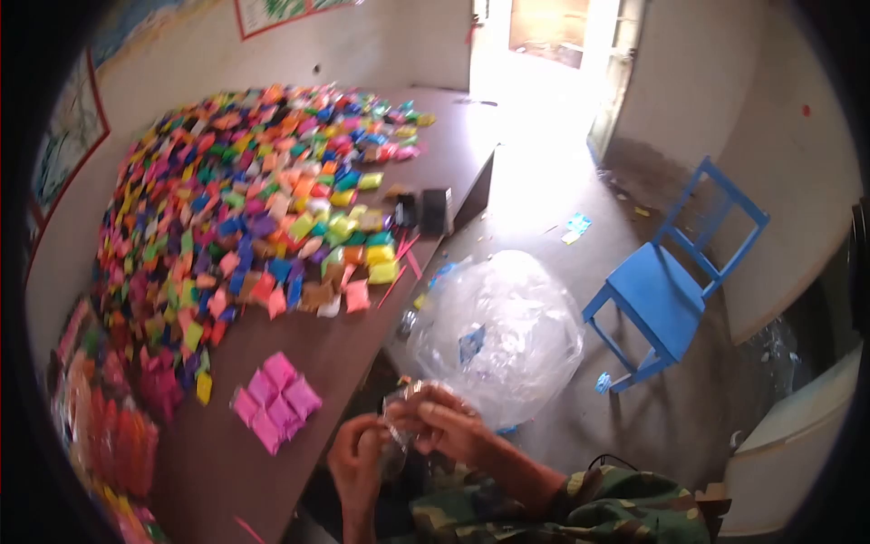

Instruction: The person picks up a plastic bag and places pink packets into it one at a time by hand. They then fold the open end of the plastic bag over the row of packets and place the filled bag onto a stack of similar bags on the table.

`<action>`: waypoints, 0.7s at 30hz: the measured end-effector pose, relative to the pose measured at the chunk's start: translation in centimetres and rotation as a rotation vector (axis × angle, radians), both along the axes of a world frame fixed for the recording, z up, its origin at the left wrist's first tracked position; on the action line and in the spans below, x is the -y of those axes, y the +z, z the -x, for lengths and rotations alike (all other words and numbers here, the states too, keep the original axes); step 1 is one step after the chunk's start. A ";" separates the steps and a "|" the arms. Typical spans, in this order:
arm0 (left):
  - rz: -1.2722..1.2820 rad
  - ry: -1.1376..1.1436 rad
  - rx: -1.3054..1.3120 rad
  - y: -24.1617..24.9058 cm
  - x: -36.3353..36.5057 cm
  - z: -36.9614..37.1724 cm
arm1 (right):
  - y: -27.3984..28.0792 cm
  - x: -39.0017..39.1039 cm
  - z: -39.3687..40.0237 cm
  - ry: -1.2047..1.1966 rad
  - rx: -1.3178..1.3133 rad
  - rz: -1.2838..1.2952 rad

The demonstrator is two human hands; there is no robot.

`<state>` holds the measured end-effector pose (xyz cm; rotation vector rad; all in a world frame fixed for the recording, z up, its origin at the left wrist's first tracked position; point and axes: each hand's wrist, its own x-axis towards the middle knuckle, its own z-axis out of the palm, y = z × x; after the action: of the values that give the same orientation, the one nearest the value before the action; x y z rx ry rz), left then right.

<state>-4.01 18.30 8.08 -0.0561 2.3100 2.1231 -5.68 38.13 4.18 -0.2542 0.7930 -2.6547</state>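
Note:
A piece of clear plastic, likely a small bag point(395, 446), is stretched between my two hands in front of my lap. My left hand point(359, 453) pinches its left side with bent fingers. The other side is gripped by my right hand point(446, 422), fingers curled in. Whether anything lies inside the plastic cannot be made out. On the brown table point(240, 349), left of my hands, a group of pink packets point(276, 402) lies flat, edges touching.
A broad heap of small coloured packets point(263, 195) covers the table's far part. Two small black boxes point(436, 211) stand near its edge. Bags of packets point(113, 435) sit at left. On the floor are a big clear plastic bag point(498, 335) and a blue chair point(662, 295).

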 end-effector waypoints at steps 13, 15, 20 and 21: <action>0.010 -0.198 -0.185 -1.9 -2.7 -0.3 | 1.4 -0.8 0.1 -0.021 0.169 0.109; -0.028 -0.201 -0.169 -2.1 -2.9 -0.6 | 1.9 -0.8 -0.1 -0.050 0.178 0.058; -0.044 -0.187 -0.224 -3.5 -3.5 -1.3 | 1.6 -1.3 -0.2 0.018 0.167 0.167; -0.004 -0.180 -0.248 -3.6 -3.5 -1.5 | 1.3 -1.3 -0.3 0.024 0.169 0.179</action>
<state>-2.54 21.78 4.48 0.4226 2.3292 2.1508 -5.43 39.46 5.52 -0.0816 0.4969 -2.6836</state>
